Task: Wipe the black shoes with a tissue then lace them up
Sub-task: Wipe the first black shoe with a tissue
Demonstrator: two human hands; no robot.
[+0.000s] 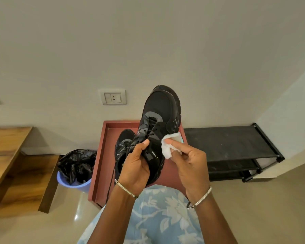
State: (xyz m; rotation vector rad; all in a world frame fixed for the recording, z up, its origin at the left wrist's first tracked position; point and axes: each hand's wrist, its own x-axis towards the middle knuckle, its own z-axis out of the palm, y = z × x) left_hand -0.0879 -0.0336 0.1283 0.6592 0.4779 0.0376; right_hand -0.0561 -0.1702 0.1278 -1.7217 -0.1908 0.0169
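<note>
Head view, wiping stage. My left hand [134,166] grasps the raised black shoe [158,110] at its heel end, fingers curled under the collar and thumb laid near the tongue, so that the toe points up toward the centre of the frame. My right hand [188,164] pinches a folded white tissue [167,147] between thumb and fingers and presses it to the shoe's right flank, just below the eyelets. The second black shoe [123,147] lies lower left of the first, inside the red-brown rimmed tray [102,155]; whether it has been wiped I cannot tell. Hazards, as I judge them: the shoe is held from one end only, so a firm stroke toward the toe could lever it out of the left hand's grasp. The thin tissue may shred on the lugged sole edge and leave lint on the dark mesh. A loose lace [111,184] hangs down past the tray's near left edge and could snag, or drag the second shoe, when the first is turned. Which shoe the lace belongs to I cannot tell. Setting: the tray sits low at centre frame on a glossy beige floor [271,199]. A black two-tier rack [227,143] stands to its right, a lilac bin [72,182] lined with a black bag to its left, and wooden stepped furniture [7,147] at far left. A plain pale wall with a socket plate [113,97] fills the upper frame.
</note>
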